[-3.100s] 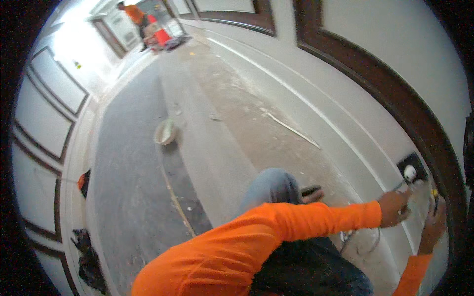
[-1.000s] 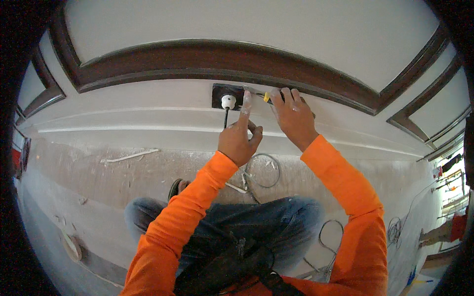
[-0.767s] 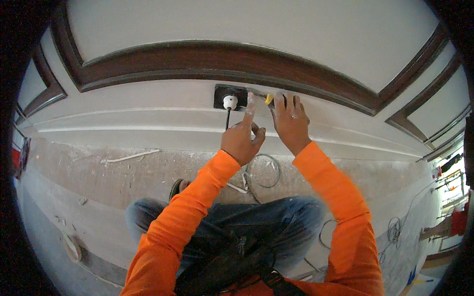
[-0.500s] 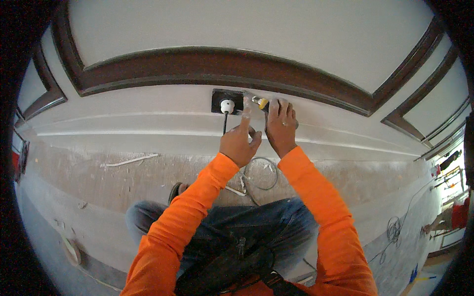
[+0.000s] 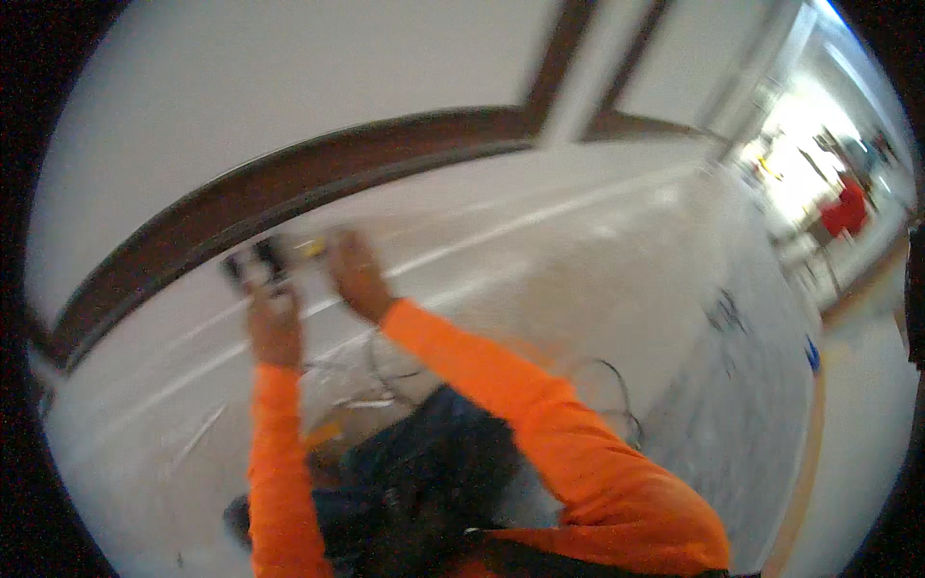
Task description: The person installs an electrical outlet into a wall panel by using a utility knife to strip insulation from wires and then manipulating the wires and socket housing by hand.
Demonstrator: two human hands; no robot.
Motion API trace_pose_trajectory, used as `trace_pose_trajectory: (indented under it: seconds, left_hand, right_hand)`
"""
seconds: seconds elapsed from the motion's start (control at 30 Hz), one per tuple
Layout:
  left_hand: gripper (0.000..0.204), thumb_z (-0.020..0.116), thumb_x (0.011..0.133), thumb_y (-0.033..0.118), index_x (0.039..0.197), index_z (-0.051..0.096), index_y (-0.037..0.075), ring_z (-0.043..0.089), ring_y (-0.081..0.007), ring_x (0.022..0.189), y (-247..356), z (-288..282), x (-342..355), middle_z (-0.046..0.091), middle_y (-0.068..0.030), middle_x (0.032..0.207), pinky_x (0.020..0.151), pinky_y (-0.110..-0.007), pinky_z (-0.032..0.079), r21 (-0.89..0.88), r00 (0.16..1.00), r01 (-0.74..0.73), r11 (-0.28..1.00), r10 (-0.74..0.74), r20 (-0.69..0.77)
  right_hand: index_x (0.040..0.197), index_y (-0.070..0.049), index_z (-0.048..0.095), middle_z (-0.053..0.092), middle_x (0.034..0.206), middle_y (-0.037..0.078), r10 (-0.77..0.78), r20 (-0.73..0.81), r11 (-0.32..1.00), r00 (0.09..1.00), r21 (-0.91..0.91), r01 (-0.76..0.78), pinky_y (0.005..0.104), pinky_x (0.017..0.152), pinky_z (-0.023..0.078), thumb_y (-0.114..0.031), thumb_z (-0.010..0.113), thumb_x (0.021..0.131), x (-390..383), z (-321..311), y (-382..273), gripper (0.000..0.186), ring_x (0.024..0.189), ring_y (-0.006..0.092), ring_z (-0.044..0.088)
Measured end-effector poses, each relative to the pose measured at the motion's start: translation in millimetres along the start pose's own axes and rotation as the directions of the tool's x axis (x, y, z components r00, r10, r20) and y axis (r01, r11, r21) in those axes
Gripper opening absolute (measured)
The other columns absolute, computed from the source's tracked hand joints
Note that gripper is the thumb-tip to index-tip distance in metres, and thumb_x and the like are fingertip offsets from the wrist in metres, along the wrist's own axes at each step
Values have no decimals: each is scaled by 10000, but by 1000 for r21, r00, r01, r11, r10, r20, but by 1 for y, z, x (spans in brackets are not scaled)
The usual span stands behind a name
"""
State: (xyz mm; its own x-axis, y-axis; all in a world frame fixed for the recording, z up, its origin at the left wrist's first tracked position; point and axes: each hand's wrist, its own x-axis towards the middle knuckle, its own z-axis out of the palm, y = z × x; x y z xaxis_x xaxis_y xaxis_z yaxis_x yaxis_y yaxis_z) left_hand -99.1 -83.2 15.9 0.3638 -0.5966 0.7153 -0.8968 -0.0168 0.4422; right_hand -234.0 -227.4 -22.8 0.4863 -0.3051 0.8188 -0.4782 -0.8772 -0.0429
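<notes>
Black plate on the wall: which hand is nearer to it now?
Left. The left hand is at the lower edge of the black plate; blur hides whether they touch. The right hand is farther off, to the plate's right, with a yellow-marked tool between.

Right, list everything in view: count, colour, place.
Moulding: several lengths, brown, on the whitish wall
Wall plate: one, black, low on the wall
Fitting: one, white, on the plate
Tool: one, partly yellow, right of the plate
Strips: at least two, whitish, on the greyish floor
Cables: several, dark, on the floor
Blue item: one, right edge
Red shape: one, far right, blurred
Jeans: one pair, dark blue, bottom
Sleeves: two, orange, forearms
Left hand: one, below the plate
Right hand: one, at the tool
</notes>
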Motion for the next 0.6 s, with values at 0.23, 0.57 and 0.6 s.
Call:
trace_pose_trajectory:
  seconds: [0.23,0.57,0.6]
  left_hand:
    - [735,593,919,465,1388,407,-69,678,-405,884,26,-21,51,685,-262,923,798,-439,513,345,981,23,938,-88,173]
    - [313,611,911,225,1178,627,62,589,-91,735,106,-2,68,686,-40,1020,573,-233,451,-728,818,520,447,-505,274]
    - [312,604,910,233,1169,619,59,503,-73,615,98,8,69,690,-46,994,473,-209,380,-752,831,470,462,-519,201]
  right_hand:
    - [1088,13,497,542,1095,259,128,-47,903,991,418,-97,501,842,515,-103,589,862,56,-79,-27,270,1012,451,559]
    - [1133,25,460,508,1040,234,282,-270,847,921,521,-106,512,778,487,-64,595,840,75,-143,-1,334,967,439,538]
    - [1132,24,458,508,1031,230,304,-282,837,910,534,-114,507,777,486,-57,590,842,75,-147,1,329,960,439,539]
